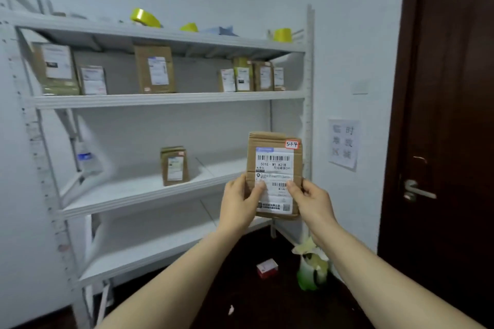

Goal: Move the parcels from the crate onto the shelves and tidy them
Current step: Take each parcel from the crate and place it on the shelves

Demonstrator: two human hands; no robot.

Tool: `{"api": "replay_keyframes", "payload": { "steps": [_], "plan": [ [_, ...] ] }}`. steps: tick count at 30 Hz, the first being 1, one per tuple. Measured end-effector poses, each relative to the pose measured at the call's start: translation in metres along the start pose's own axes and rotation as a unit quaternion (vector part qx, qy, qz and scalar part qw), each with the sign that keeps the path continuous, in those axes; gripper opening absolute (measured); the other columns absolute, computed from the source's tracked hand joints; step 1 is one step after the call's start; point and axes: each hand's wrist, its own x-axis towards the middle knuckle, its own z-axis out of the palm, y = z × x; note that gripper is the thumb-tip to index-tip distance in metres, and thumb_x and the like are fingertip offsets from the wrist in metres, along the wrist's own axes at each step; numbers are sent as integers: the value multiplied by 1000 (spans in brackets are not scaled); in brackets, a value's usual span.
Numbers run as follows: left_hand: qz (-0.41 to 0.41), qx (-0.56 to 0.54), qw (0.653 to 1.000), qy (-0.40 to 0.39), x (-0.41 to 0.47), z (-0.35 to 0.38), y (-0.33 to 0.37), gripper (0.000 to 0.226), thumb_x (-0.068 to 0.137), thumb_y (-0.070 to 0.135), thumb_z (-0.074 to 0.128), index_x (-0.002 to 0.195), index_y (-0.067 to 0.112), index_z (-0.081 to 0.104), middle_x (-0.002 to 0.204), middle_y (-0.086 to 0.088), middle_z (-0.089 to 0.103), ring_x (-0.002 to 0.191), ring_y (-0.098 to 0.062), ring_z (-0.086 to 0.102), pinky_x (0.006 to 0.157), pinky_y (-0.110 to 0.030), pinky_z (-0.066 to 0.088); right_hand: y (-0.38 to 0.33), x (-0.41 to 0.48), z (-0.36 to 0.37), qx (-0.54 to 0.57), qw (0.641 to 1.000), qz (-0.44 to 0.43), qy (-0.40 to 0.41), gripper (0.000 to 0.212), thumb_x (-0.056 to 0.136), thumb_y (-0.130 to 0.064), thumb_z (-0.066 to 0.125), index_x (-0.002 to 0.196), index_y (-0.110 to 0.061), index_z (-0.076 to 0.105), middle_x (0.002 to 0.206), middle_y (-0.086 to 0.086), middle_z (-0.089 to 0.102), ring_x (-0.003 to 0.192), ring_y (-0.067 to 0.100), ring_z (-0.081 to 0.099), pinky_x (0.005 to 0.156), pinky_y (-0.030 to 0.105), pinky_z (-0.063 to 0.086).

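A person's two bare hands hold a flat brown cardboard parcel (274, 165) upright, label facing the viewer, just at five o'clock from the centre of the view and in front of the right end of white metal shelves (165, 100). The left hand (238, 200) grips the parcel's lower left edge, thumb pressed on the front; the right hand (312, 200) grips the lower right edge the same way. The other fingers of both hands curl behind the parcel, mostly hidden. A red sticker (292, 144) at the parcel's one o'clock corner reads 5-1-4. At nine o'clock from it, one small parcel (174, 165) stands alone on the same shelf level. Seven more boxed parcels (155, 69) stand on the shelf above, and yellow tape rolls (144, 17) sit on top. A dark door (441, 115) stands at three o'clock.
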Motion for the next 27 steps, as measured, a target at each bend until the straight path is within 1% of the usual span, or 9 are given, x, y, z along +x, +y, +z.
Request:
{"api": "replay_keyframes", "payload": {
  "steps": [2,5,8,11,13,16,18,23,27],
  "plan": [
    [-14,-17,1000,18,9,-29,-10,14,92,32,59,106,31,63,99,11,66,90,4,59,79,-16,44,1,11,33,-9,999,0,-33,12,95,-15,56,88,-21,64,93,0,72,87,15,69,81,33,56],
    [-17,-19,999,46,24,-63,-28,13,93,28,58,105,30,62,82,19,64,69,13,56,66,-10,42,0,26,75,-2,996,-8,-89,14,97,-10,51,97,-17,64,95,-1,70,82,6,66,71,16,54],
    [-25,-20,996,79,41,-88,-45,9,92,25,60,100,27,63,83,17,66,70,12,56,69,-13,45,1,44,108,-10,992,-31,-124,17,97,-6,49,104,-12,63,90,-4,66,76,-1,61,62,7,49],
    [-37,-25,993,112,60,-106,-65,11,91,25,61,101,27,65,92,13,70,84,-2,64,79,-24,50,8,67,142,-6,987,-45,-151,18,97,-4,49,103,-14,63,91,-4,67,71,-6,62,59,6,46],
    [-39,-19,991,126,77,-117,-79,13,91,25,61,103,25,65,96,12,71,90,-5,66,82,-25,52,14,85,163,-2,985,-51,-162,18,96,-6,50,98,-17,64,92,-3,69,71,-6,63,62,9,48],
    [-30,25,988,152,107,-133,-94,13,91,25,61,104,26,65,94,15,70,88,-3,65,77,-16,49,22,117,193,-19,982,-65,-176,15,96,-12,53,93,-22,64,94,-2,70,83,9,66,76,25,54],
    [-24,49,983,173,135,-141,-105,14,91,26,62,104,25,65,94,13,71,89,-6,65,81,-22,51,25,145,212,-21,980,-77,-184,14,96,-14,54,93,-23,64,92,-5,70,89,14,67,84,33,54],
    [-19,47,980,191,205,-148,-121,12,91,23,61,101,27,65,95,11,72,90,-7,66,87,-34,53,30,218,247,12,974,-101,-203,17,95,-11,54,90,-24,65,95,-1,72,89,14,67,83,31,55],
    [-22,57,978,200,260,-160,-138,20,92,24,60,111,23,64,99,7,71,92,-10,66,88,-38,53,33,275,284,29,970,-105,-219,17,96,-16,54,89,-28,64,94,-5,71,89,14,69,84,37,56]
  ]
}}
